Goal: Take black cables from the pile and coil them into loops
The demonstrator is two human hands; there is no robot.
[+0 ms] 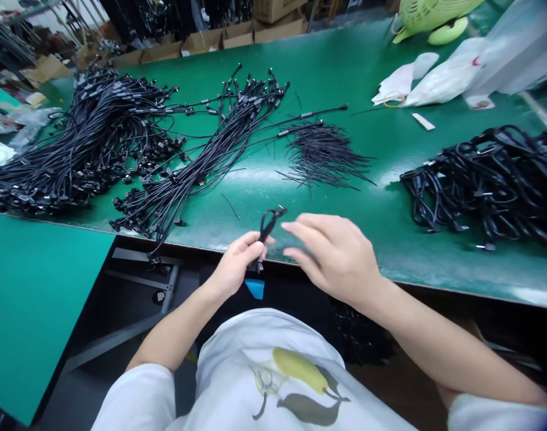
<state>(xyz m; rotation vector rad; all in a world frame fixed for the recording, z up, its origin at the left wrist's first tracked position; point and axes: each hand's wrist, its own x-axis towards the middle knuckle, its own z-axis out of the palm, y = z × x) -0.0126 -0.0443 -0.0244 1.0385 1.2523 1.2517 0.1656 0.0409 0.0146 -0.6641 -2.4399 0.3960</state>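
At the near edge of the green counter (pixel 345 66), the person's left hand (pixel 237 263) is closed around a folded black cable (pixel 267 227), pinching it between thumb and fingers so that its looped end sticks up just above the counter edge. The right hand (pixel 334 254) sits just beside it, fingers loosely spread and pointing toward the cable, holding nothing; its fingertips are close to the cable, but I cannot tell whether they touch it. On the counter to the left lies a big heap of black cables (pixel 76 143), and next to it a fanned bundle of straight cables (pixel 197 161) with connectors at their ends. Farther back, near the middle, is a small scatter of thin black ties (pixel 322 152). To the right rests a pile of coiled cables (pixel 493 179). White plastic bags (pixel 439 78) lie at the far right, with cardboard boxes (pixel 219 39) along the back edge.
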